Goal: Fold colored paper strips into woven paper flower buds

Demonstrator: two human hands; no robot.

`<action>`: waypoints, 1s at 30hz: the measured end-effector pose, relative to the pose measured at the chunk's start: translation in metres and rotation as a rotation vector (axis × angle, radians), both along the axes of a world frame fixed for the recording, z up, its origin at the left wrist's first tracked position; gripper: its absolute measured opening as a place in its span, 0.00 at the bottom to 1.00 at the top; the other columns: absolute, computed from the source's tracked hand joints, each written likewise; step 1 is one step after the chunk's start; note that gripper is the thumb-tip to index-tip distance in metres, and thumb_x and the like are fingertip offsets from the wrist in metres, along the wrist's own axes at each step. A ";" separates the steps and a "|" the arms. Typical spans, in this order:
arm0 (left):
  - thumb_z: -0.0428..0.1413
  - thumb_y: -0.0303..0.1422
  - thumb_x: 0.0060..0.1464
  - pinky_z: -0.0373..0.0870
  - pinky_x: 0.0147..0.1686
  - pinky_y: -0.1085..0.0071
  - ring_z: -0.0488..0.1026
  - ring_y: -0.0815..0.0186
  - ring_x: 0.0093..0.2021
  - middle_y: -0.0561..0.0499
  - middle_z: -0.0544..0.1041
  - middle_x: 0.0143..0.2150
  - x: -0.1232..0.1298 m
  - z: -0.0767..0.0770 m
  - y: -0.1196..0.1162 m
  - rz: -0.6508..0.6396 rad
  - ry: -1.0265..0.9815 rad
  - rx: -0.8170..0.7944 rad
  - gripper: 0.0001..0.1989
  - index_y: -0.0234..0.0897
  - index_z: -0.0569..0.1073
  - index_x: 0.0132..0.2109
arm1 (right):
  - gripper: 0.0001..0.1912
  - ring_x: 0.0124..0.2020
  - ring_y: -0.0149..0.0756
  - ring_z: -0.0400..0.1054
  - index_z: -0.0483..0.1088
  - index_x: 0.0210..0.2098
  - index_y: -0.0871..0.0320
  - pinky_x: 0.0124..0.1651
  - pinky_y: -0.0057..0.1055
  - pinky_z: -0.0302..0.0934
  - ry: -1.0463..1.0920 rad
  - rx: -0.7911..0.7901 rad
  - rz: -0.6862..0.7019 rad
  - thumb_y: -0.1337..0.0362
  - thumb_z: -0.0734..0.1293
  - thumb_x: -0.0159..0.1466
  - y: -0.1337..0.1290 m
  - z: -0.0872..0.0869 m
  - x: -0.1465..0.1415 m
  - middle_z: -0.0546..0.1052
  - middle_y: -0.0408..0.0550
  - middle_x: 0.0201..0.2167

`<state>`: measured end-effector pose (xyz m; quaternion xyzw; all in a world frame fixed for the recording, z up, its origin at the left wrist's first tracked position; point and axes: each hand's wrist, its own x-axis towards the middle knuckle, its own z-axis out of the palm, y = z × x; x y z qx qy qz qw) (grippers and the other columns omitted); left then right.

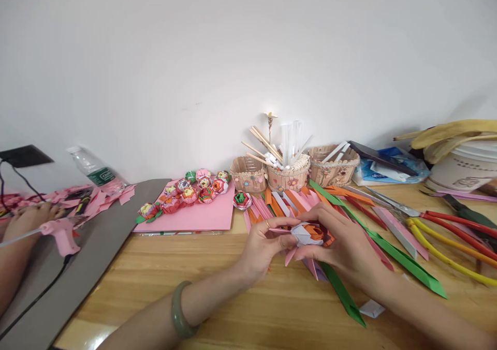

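Observation:
Between my two hands is a folded paper flower in white and orange, held above the wooden table. My left hand pinches its left side between thumb and fingers. Around its right side curl the fingers and thumb of my right hand, hiding part of the orange paper. Pink strip ends stick out beneath the flower. Under and behind my hands lie folded paper strips in pink, orange, white and green. A long green strip points toward me, beside a small white folded piece.
Finished paper flowers sit on a pink sheet. Decorated baskets line the wall, with scissors to the right near a white bucket. At left are another person's hand, a pink glue gun and a bottle.

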<state>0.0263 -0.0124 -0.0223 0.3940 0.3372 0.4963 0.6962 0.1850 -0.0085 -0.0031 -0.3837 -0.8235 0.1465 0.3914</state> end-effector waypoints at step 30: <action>0.64 0.31 0.37 0.63 0.25 0.79 0.68 0.72 0.29 0.53 0.73 0.30 0.011 0.003 -0.015 0.108 0.010 -0.009 0.08 0.34 0.73 0.27 | 0.15 0.25 0.33 0.63 0.64 0.30 0.61 0.25 0.27 0.58 -0.068 0.405 -0.005 0.56 0.56 0.64 -0.006 -0.011 0.003 0.68 0.49 0.25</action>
